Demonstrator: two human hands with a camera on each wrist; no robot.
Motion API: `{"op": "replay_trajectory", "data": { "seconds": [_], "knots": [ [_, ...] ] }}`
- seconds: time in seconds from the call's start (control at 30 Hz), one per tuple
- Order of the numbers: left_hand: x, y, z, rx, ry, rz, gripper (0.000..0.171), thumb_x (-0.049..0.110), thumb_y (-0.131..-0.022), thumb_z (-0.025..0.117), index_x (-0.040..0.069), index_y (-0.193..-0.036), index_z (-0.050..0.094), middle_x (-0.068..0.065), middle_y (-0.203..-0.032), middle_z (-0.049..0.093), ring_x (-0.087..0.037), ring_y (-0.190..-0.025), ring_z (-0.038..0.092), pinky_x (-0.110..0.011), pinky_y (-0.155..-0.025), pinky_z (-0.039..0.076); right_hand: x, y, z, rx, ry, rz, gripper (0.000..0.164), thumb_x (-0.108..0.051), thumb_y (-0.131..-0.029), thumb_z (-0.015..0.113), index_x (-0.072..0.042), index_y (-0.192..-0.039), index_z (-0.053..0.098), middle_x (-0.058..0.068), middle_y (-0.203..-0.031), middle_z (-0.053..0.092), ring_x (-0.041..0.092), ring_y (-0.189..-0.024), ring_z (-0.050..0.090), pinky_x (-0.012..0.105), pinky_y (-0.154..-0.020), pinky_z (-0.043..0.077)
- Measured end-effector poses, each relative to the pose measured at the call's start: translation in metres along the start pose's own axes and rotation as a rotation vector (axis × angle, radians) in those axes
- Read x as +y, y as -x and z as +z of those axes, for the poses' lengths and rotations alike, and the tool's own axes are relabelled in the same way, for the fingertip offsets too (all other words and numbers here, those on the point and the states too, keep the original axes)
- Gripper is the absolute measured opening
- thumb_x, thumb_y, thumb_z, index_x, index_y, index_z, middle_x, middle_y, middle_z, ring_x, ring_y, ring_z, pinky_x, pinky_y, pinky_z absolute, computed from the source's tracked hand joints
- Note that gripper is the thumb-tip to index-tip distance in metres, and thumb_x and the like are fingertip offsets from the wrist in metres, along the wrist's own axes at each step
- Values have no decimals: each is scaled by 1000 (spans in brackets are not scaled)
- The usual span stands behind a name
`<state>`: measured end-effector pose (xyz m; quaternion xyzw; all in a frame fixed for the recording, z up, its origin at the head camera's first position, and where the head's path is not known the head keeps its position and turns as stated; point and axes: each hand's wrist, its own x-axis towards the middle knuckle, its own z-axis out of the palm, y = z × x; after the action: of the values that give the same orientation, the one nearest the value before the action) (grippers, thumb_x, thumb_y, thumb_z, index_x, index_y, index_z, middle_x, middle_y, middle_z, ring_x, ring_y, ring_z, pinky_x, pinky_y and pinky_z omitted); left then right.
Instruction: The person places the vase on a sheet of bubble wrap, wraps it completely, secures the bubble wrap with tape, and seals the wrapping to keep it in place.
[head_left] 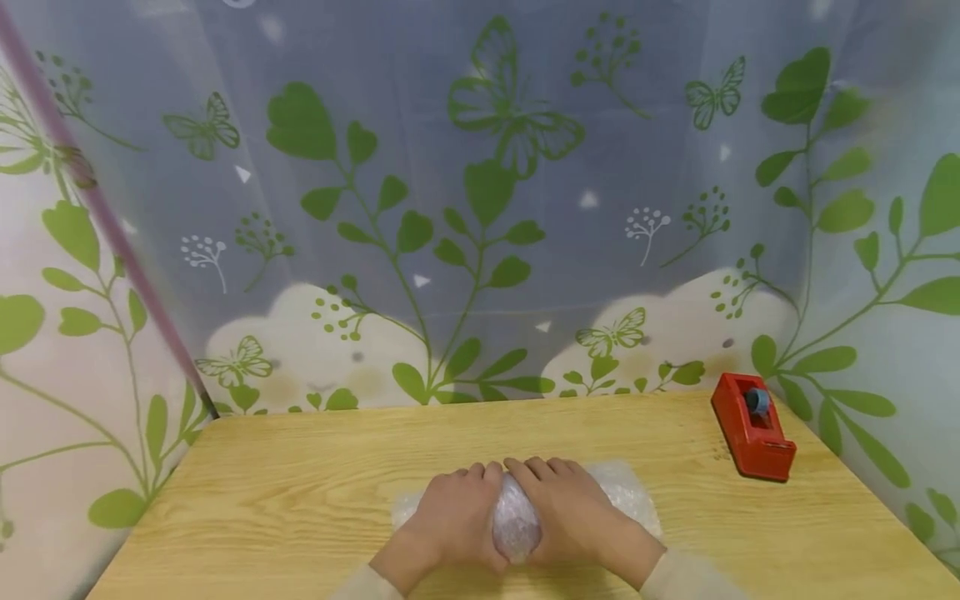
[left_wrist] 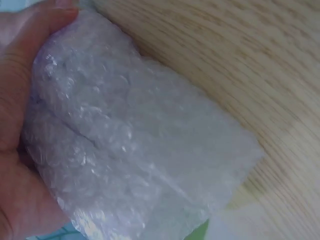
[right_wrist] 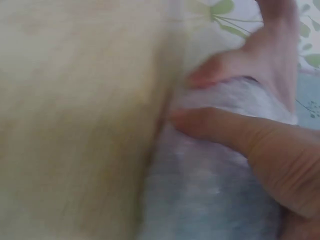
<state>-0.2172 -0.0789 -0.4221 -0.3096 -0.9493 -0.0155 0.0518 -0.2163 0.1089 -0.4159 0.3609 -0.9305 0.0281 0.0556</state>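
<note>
A roll of clear bubble wrap (head_left: 517, 523) with a purplish tint, wrapped around something I cannot make out, lies across the wooden table close to me. My left hand (head_left: 459, 518) grips it from the left and my right hand (head_left: 567, 510) from the right, fingers curled over the top. In the left wrist view a loose flattened end of the bubble wrap (left_wrist: 175, 140) sticks out past the left hand. Both thumbs press on the wrap near each other in the right wrist view, where the right thumb (right_wrist: 225, 130) shows plainly.
A red tape dispenser (head_left: 757, 433) with a roll of tape stands at the table's right edge. Behind the wooden table (head_left: 300, 467) hangs a curtain (head_left: 420, 208) printed with green leaves and butterflies, which also closes off both sides. A pink pole (head_left: 112, 217) slants down at the left.
</note>
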Motion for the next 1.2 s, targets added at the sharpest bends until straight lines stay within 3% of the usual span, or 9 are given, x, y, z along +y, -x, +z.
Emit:
{"op": "replay_trajectory", "data": {
  "seconds": [0.1, 0.2, 0.43, 0.67, 0.73, 0.93, 1.07, 1.2],
  "knots": [
    [-5, -2, 0, -53, 110, 1, 87, 59, -54, 79, 7, -117, 50, 0, -91, 58, -15, -72, 58, -31, -58, 49, 0, 6, 10, 125, 73, -30, 96, -63, -67, 74, -7, -139, 43, 7, -122, 55, 24, -105, 55, 42, -92, 44],
    [-9, -3, 1, -89, 197, 8, 81, 58, -56, 79, 10, -114, 50, 5, -85, 54, -10, -66, 53, -28, -56, 46, 0, 10, 15, 178, 100, -50, 97, -65, -67, 73, -8, -139, 44, 6, -120, 56, 24, -102, 56, 42, -90, 44],
    [-9, 2, 1, -112, 249, 26, 83, 61, -56, 78, 11, -116, 50, 8, -86, 54, -7, -68, 51, -27, -58, 46, -1, 15, 9, 130, 98, -79, 103, -70, -65, 70, -8, -141, 41, 5, -118, 56, 24, -97, 57, 43, -82, 48],
    [-8, 8, -1, -129, 316, 50, 74, 59, -57, 80, 15, -108, 48, 11, -82, 49, -3, -65, 48, -23, -54, 44, -4, 18, 6, 104, 59, -91, 95, -72, -67, 67, -7, -132, 46, 5, -110, 59, 22, -85, 59, 38, -68, 51],
    [-7, 11, -1, -103, 279, 47, 80, 61, -57, 79, 14, -114, 48, 8, -88, 52, -6, -71, 52, -25, -59, 46, -5, 17, 5, 95, 74, -92, 94, -74, -66, 65, -8, -131, 46, 5, -108, 59, 22, -83, 59, 37, -67, 50],
    [5, 19, -3, -11, 38, 40, 102, 71, -60, 71, 7, -134, 45, -5, -121, 57, -20, -105, 55, -40, -83, 48, -8, 14, 0, 55, 136, -81, 98, -78, -66, 61, -9, -133, 47, 4, -104, 58, 22, -78, 58, 37, -67, 50],
    [14, 22, -6, 0, 4, 33, 97, 66, -64, 71, 3, -133, 46, -7, -122, 58, -21, -103, 58, -38, -83, 49, -10, 13, -2, 5, 147, -66, 101, -80, -66, 59, -9, -136, 47, 5, -107, 58, 23, -80, 58, 39, -69, 50],
    [19, 25, -1, 63, -12, 8, 95, 66, -64, 72, 3, -129, 47, -9, -115, 59, -22, -98, 60, -38, -80, 50, -8, 11, -4, -44, 107, -60, 100, -78, -66, 61, -9, -137, 45, 5, -111, 58, 23, -83, 59, 39, -71, 50]
  ]
}}
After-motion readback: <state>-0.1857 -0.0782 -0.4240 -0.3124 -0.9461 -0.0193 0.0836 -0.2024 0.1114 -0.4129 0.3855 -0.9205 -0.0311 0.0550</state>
